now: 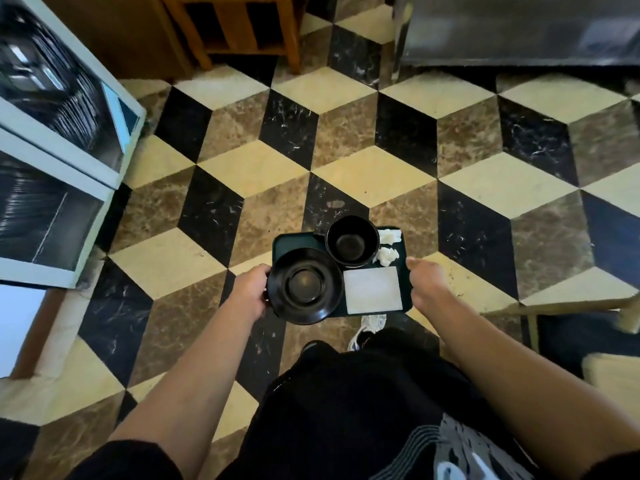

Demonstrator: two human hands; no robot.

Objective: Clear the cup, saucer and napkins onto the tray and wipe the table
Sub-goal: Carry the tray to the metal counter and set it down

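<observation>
I carry a dark green tray (289, 241) at waist height over the floor. My left hand (250, 293) grips its left edge and my right hand (425, 285) grips its right edge. On the tray a black saucer (304, 285) lies at the near left, overhanging the tray's rim. A black cup (352, 241) stands upright behind it. Two crumpled white napkins (387, 255) lie at the far right corner. A flat white square cloth (374, 289) lies at the near right.
The floor (346, 161) is tiled in a cube pattern of black, brown and cream. A pale glass-fronted cabinet (65, 157) stands at the left. A wooden chair (242, 29) and a steel unit (519, 36) stand ahead. A wooden table edge (571, 303) is at the right.
</observation>
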